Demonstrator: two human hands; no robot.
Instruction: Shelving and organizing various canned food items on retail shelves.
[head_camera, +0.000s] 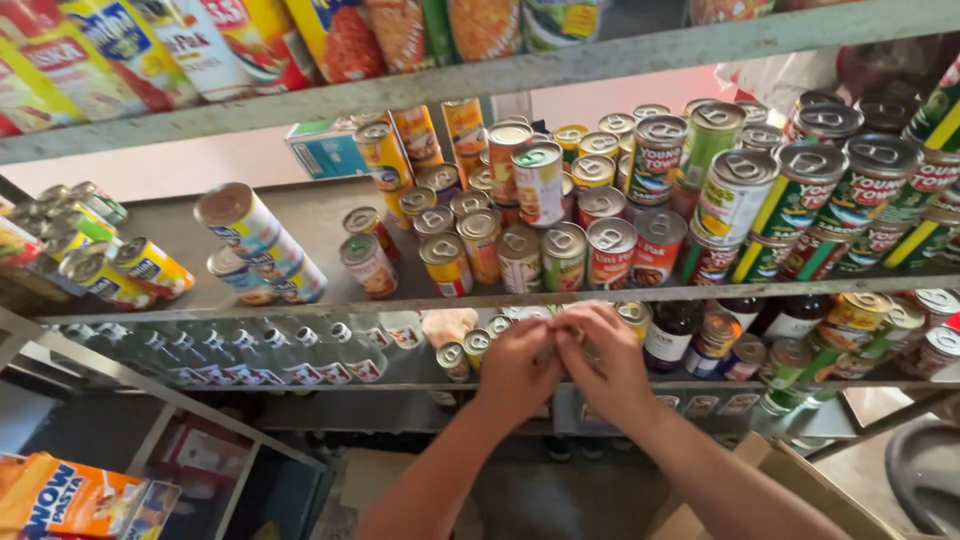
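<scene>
Both hands, left and right, pinch something hidden, below orange-labelled cans

Middle shelf: bare grey patch left of centre, between the lying blue-and-white cans and the standing orange-label tins; only two small tins stand in it. A hand fits in there from the front. To the right, tins are packed touching, green-label cans stacked two high up near the upper shelf rail, so no gap. Far left is blocked by tipped yellow cans. Lower shelf: clear bottles fill the left, dark bottles and jars the right; left hand and right hand, touching, take the narrow centre slot. Open floor below the forearms; cardboard box crowds the bottom right.
</scene>
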